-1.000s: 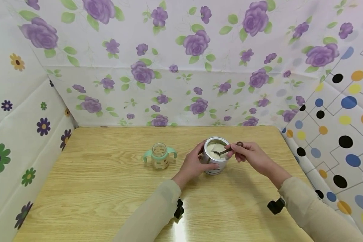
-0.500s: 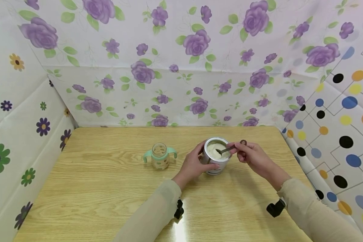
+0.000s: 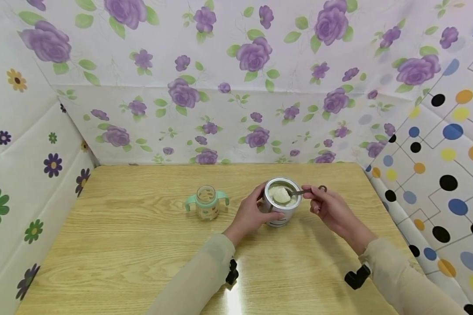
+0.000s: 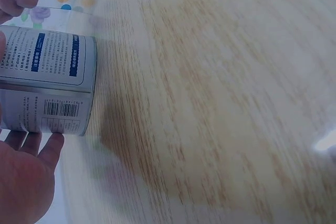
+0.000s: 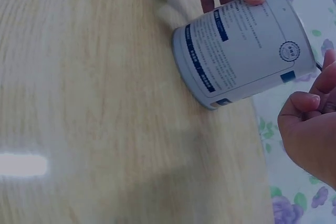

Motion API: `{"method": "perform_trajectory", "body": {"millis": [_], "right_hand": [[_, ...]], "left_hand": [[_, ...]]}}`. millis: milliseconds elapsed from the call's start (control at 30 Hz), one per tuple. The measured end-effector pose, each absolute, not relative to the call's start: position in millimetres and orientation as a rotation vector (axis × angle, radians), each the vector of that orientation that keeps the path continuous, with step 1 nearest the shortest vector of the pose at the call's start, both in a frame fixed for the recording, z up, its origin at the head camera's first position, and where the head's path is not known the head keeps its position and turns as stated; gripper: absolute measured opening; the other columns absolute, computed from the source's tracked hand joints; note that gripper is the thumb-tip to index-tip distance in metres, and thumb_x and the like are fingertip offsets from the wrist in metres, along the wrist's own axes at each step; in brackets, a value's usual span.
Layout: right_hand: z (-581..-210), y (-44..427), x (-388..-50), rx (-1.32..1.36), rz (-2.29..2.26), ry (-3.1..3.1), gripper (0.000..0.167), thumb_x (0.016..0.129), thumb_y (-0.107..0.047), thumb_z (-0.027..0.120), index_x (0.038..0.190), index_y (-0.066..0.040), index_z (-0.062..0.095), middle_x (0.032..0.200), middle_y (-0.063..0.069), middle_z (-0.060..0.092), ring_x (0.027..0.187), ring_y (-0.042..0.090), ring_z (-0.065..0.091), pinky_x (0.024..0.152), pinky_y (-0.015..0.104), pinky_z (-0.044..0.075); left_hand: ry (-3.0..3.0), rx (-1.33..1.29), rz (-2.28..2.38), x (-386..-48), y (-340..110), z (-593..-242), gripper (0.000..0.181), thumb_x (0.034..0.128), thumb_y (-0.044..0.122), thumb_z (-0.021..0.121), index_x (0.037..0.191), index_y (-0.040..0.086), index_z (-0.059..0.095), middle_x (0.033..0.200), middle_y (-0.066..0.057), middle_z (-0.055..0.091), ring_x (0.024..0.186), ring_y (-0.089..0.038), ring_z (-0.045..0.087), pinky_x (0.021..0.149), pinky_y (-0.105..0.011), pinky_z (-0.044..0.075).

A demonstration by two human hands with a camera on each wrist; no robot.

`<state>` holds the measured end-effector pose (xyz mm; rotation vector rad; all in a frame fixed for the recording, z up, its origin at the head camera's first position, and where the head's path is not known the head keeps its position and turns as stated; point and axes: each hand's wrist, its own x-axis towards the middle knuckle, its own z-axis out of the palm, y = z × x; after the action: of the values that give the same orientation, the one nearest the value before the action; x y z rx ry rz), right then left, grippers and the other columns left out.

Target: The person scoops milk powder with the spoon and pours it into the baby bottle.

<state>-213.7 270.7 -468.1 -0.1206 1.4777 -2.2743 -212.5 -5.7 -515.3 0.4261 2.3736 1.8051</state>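
A silvery, open-topped tin (image 3: pixel 289 211) of pale powder stands upright on the table. My left hand (image 3: pixel 250 216) grips its side, thumb across the front. In the left wrist view, several fingers of that hand wrap the tin (image 4: pixel 47 77) below a barcode. My right hand (image 3: pixel 334 213) pinches the dark handle of a spoon (image 3: pixel 301 191) at the tin's right rim. A heap of powder (image 3: pixel 280 194) covers the spoon's bowl, inside the mouth of the tin. In the right wrist view, the printed tin (image 5: pixel 247 51) hides most of the spoon.
Left of the tin stands a clear baby bottle (image 3: pixel 207 211), lidless, with two mint-green handles. The wooden table (image 3: pixel 134 245) meets flowered cloth (image 3: pixel 205 109) at its back edge. Dotted cloth (image 3: pixel 437 188) hangs along the right side.
My right hand has drawn slightly right, and the spoon has come up through the powder with a heap on it. My left hand keeps its hold on the tin.
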Motion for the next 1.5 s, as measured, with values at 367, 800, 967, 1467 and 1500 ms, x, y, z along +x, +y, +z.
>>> {"method": "perform_trajectory", "body": {"millis": [367,800,967,1467,1500], "right_hand": [[-476,267,-215,-0.101,-2.400,1.261,0.041,0.119,-0.020,0.038,0.124,-0.007,0.076,0.098,0.001,0.082,0.069,0.009,0.063,0.068,0.024,0.050],[-479,266,-214,-0.130,-2.441,1.236,0.042,0.119,-0.019,0.036,0.123,-0.006,0.076,0.099,0.003,0.082,0.071,0.010,0.065,0.071,0.025,0.053],[-480,265,-213,-0.135,-2.435,1.261,0.041,0.119,-0.018,0.037,0.122,-0.006,0.077,0.098,0.002,0.082,0.072,0.010,0.065,0.072,0.025,0.053],[-480,262,-213,-0.147,-2.400,1.360,0.042,0.119,-0.018,0.037,0.122,-0.008,0.077,0.097,0.001,0.081,0.074,0.010,0.064,0.071,0.024,0.051],[-480,262,-213,-0.147,-2.399,1.362,0.042,0.119,-0.018,0.036,0.122,-0.008,0.077,0.097,0.000,0.081,0.074,0.010,0.063,0.071,0.024,0.051]], "left_hand": [[2.383,0.449,1.815,-213,-6,-516,0.100,0.0796,0.032,0.098,0.162,0.038,0.043,0.154,0.011,0.057,0.144,-0.013,0.051,0.119,-0.046,0.045],[2.383,0.452,1.803,-213,-6,-514,0.101,0.0799,0.032,0.098,0.163,0.037,0.042,0.155,0.010,0.056,0.145,-0.014,0.051,0.120,-0.046,0.044],[2.373,0.453,1.811,-213,-6,-515,0.101,0.0802,0.031,0.098,0.163,0.037,0.042,0.155,0.010,0.056,0.145,-0.014,0.051,0.120,-0.046,0.044],[2.375,0.445,1.804,-213,-6,-514,0.100,0.0803,0.031,0.098,0.163,0.037,0.042,0.155,0.011,0.056,0.145,-0.014,0.051,0.120,-0.045,0.044],[2.374,0.443,1.804,-213,-6,-514,0.100,0.0802,0.031,0.098,0.163,0.037,0.042,0.155,0.011,0.056,0.145,-0.014,0.051,0.120,-0.045,0.044]]}}
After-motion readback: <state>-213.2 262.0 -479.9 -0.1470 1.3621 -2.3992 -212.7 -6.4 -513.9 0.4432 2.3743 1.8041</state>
